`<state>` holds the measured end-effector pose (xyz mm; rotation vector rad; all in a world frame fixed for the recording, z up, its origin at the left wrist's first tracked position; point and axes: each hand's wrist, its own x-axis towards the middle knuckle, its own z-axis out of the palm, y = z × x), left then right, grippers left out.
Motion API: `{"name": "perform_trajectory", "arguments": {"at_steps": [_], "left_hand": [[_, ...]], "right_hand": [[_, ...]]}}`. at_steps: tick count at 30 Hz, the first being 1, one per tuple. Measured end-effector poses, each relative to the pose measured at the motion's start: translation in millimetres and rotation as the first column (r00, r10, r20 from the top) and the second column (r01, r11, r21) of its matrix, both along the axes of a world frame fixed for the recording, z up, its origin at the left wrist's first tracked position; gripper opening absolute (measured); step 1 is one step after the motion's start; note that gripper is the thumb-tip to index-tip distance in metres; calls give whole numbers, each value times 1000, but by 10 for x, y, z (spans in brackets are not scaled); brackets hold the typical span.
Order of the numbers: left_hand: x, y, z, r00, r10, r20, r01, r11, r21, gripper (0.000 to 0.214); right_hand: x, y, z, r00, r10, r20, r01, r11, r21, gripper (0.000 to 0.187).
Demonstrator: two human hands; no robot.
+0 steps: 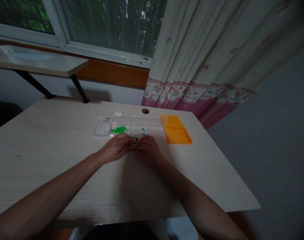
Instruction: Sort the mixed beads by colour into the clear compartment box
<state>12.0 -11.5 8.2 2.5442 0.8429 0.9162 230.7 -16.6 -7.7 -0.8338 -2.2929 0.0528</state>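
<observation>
My left hand (118, 146) and my right hand (149, 150) meet over the middle of the table. Their fingers are closed together around a small assembly (134, 145), too tiny and dark to name, with blue and black bits showing at its top. Just beyond the left hand, a heap of small green pieces (119, 129) lies in a clear plastic box. Past the right hand, a couple of small blue pieces (143, 129) sit in another clear box (135, 130). The fingers hide the near edges of these boxes.
An open orange case (179, 136) lies right of the hands. Another clear box (102, 131) stands at the left of the row. Behind are a round cable hole (145, 111), a raised shelf (41, 63) on black legs, a window and a floral curtain (192, 90).
</observation>
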Motion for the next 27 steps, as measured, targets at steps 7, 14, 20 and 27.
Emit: {"name": "perform_trajectory", "arguments": {"at_steps": [7, 14, 20, 27], "left_hand": [[-20, 21, -13, 1000, 14, 6, -14, 1000, 16, 18], [-27, 43, 2, 990, 135, 30, -136, 989, 52, 20], [-51, 79, -37, 959, 280, 50, -282, 959, 31, 22], [-39, 76, -20, 979, 199, 44, -201, 979, 37, 24]], "right_hand": [[-7, 25, 32, 996, 24, -90, -32, 995, -92, 13], [32, 40, 62, 978, -59, -202, 49, 997, -55, 12], [260, 126, 171, 777, -397, -488, 489, 869, 73, 10], [315, 247, 67, 773, -522, -360, 568, 822, 29, 13]]}}
